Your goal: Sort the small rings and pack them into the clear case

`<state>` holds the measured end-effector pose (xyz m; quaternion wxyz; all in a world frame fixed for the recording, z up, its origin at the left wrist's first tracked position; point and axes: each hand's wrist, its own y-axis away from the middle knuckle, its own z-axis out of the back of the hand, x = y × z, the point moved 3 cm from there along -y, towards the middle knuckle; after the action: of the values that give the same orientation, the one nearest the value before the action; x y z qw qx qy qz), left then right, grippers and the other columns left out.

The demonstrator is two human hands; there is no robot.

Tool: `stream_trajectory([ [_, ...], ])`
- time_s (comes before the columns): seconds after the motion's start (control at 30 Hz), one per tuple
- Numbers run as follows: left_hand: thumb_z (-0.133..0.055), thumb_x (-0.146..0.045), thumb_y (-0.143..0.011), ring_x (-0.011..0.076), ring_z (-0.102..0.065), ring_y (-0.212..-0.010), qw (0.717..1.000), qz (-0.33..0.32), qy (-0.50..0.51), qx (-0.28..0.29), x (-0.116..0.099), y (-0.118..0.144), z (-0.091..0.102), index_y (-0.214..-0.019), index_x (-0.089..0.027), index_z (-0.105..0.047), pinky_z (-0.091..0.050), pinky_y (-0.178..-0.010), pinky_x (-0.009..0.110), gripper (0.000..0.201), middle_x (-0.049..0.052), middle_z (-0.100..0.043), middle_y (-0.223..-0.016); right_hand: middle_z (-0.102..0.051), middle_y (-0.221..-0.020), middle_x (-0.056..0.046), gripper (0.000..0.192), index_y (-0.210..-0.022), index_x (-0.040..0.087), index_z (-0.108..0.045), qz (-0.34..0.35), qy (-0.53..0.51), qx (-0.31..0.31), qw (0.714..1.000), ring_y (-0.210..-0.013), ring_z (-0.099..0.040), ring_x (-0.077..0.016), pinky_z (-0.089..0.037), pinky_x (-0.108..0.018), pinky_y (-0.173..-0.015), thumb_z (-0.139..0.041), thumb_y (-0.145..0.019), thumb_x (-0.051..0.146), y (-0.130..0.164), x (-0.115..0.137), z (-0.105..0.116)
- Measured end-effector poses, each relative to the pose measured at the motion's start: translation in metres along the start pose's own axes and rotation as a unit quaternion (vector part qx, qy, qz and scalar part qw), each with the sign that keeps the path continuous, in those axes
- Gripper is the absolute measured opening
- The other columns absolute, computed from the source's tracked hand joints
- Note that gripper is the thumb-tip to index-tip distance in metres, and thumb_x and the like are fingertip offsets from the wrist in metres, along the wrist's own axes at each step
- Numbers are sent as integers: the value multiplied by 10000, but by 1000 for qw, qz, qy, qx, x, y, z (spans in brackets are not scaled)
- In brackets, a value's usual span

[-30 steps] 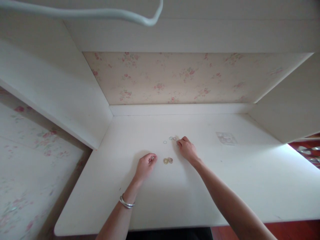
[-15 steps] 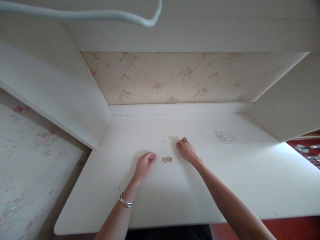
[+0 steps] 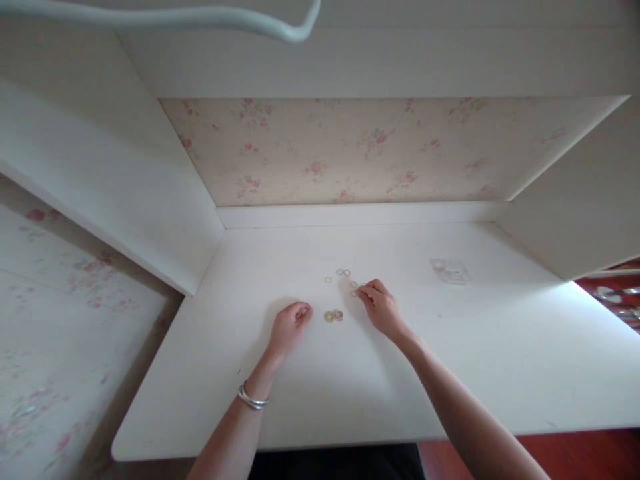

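Observation:
Several small rings lie on a white desk (image 3: pixel 320 380). Three thin silver rings (image 3: pixel 340 274) sit farthest from me, and two gold rings (image 3: pixel 333 315) rest side by side between my hands. My right hand (image 3: pixel 381 307) pinches a thin silver ring (image 3: pixel 355 288) at its fingertips, just above the desk. My left hand (image 3: pixel 289 327) rests on the desk with its fingers curled; something small may be inside them, I cannot tell. A silver bangle (image 3: pixel 251 399) circles my left wrist.
A small clear plastic bag (image 3: pixel 450 270) lies at the back right of the desk. White side panels (image 3: pixel 125 173) and a floral back wall (image 3: pixel 350 153) enclose the desk on three sides. A pale cable (image 3: pixel 200 20) hangs across the top.
My right hand has drawn back a little toward me and to the right, lifting a thin ring away from the group. The left hand has stayed in place.

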<state>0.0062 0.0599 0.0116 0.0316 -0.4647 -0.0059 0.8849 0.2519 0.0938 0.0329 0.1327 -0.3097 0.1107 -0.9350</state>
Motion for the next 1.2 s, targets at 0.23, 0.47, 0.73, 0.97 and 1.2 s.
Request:
stream_trajectory([
  [0.23, -448, -444, -869, 119, -553, -630, 1000, -4, -17, 9, -2, 1, 0, -901, -178, -646, -423, -616, 215, 333, 10, -633, -721, -580, -935, -54, 305, -965, 227, -646, 39, 14, 57, 998, -743, -567, -142, -434, -250, -679, -356, -953, 323, 37, 14, -12],
  [0.47, -451, -448, -865, 116, -537, -610, 999, -5, -31, -7, -1, 1, 0, -907, -180, -646, -413, -611, 216, 333, 0, -619, -695, -606, -907, -46, 282, -967, 230, -652, 99, 82, 72, 989, -728, -536, -150, -406, -268, -703, -371, -947, 247, 43, 21, -18],
  [0.73, -469, -453, -835, 123, -521, -589, 1000, 20, -22, -7, -2, -3, 2, -897, -176, -655, -392, -579, 219, 339, -9, -593, -650, -593, -893, -53, 244, -962, 220, -648, 85, 44, 28, 995, -735, -543, -145, -430, -269, -707, -405, -936, 221, 51, 19, -12],
  [0.97, -476, -438, -830, 120, -497, -557, 999, -5, -27, 18, -29, -16, 2, -884, -165, -653, -369, -546, 216, 329, -15, -564, -609, -594, -874, -50, 243, -928, 223, -659, 54, 34, -8, 998, -721, -550, -132, -435, -258, -709, -419, -936, 257, 61, 18, -4],
  [1.2, -488, -325, -852, 142, -575, -720, 970, -149, -160, 106, -88, -53, -30, -878, -207, -666, -421, -702, 232, 216, 25, -655, -812, -583, -831, -50, 271, -894, 218, -669, 27, -15, -29, 999, -721, -558, -128, -429, -245, -706, -407, -933, 274, 61, 17, 0],
])
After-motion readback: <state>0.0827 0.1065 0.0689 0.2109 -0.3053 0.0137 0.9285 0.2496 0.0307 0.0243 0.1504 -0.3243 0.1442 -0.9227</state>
